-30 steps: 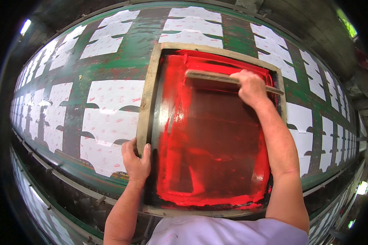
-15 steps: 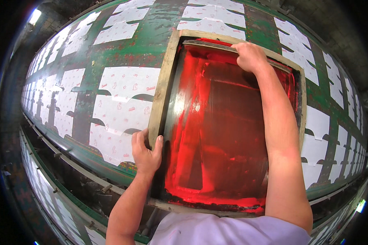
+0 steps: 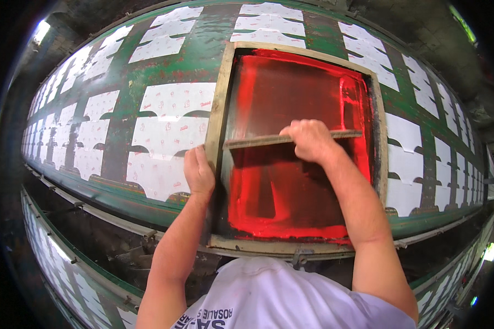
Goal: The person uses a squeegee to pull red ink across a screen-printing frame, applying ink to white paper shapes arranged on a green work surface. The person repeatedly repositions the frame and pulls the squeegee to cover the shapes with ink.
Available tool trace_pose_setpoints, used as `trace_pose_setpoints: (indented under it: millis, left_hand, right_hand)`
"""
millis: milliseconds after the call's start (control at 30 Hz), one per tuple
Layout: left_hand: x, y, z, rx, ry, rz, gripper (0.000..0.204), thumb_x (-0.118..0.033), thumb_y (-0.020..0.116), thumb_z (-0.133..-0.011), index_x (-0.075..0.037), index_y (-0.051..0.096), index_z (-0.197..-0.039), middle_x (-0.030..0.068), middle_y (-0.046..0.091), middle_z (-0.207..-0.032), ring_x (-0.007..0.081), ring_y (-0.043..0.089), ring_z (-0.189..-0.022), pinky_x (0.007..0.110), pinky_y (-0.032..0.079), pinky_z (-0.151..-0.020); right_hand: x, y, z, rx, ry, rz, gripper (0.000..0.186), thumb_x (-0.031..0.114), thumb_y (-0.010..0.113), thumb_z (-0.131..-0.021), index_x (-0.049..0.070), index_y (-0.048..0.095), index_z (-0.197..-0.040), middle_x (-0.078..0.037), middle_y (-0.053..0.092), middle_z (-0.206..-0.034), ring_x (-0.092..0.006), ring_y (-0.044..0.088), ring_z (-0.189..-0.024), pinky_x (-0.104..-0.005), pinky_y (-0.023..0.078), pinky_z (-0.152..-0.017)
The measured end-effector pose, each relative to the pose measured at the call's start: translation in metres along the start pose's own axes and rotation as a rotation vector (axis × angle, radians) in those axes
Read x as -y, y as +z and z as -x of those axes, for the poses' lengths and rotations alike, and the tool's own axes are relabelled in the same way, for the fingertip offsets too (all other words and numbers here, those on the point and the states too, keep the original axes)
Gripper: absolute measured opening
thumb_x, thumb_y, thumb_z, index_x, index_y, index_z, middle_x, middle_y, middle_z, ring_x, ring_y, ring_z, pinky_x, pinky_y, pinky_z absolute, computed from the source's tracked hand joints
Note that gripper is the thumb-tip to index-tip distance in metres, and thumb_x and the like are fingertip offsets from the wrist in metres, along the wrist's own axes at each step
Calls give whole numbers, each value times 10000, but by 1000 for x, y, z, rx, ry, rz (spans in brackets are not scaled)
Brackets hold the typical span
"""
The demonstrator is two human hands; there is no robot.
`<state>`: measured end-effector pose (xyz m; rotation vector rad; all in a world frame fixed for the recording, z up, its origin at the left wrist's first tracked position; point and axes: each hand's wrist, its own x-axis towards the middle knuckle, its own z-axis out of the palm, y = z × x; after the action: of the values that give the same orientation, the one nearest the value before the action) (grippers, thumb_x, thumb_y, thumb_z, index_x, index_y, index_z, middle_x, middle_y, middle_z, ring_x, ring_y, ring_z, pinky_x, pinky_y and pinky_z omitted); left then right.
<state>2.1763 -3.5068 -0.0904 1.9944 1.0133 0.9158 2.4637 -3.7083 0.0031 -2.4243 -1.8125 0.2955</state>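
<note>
While our right hand (image 3: 313, 141) is clamping its fingers around the wooden squeegee (image 3: 258, 141), which is spanning the middle of the red-inked screen (image 3: 285, 93), we are keeping our left hand (image 3: 199, 172) at the wooden frame's (image 3: 220, 98) left side; whether its fingers are gripping, we cannot tell. White cut pieces (image 3: 170, 131) are lying around the frame.

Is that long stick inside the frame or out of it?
Inside: the right hand holds the stick, and both its ends lie between the sides of the frame.
</note>
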Motion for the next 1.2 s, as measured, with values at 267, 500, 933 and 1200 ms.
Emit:
trace_pose_setpoints:
  millis: [267, 500, 933, 1200]
  left_hand:
    - [13, 1, 3, -17, -76, 158, 636, -437, 382, -1250, 78, 755, -1228, 261, 727, -1154, 435, 686, -1142, 499, 527, -1045]
    - [10, 3, -2, 5, 51, 1, 565, -425, 427, -1238, 39, 715, -1094, 264, 660, -1089, 477, 614, -1075, 573, 490, -982]
    - [-4, -2, 0, 56, 98, -72, 413, -296, 512, -1206, 42, 738, -1134, 263, 672, -1089, 472, 615, -1073, 553, 496, -981]
    - [-17, -1, 3, 25, 56, -114, 276, -188, 582, -1183, 40, 725, -1244, 174, 640, -1068, 343, 627, -987, 455, 515, -902]
  right_hand:
    - [127, 34, 155, -21, 51, -44, 432, -6, 702, -836, 160, 842, -1210, -99, 780, -1040, -336, 761, -1011, -493, 588, -845]
    - [187, 48, 231, -153, 124, -61, 463, -21, 707, -834, 129, 804, -1261, -68, 755, -1054, -326, 718, -1001, -469, 550, -884]
    - [84, 8, 172, 107, 180, -226, 409, 32, 696, -862, 200, 860, -1197, -107, 845, -1097, -349, 805, -1027, -513, 647, -879]
    - [-83, -5, 28, -560, 13, 45, 424, -25, 608, -874, 127, 822, -1207, -104, 812, -1054, -339, 755, -957, -494, 577, -839]
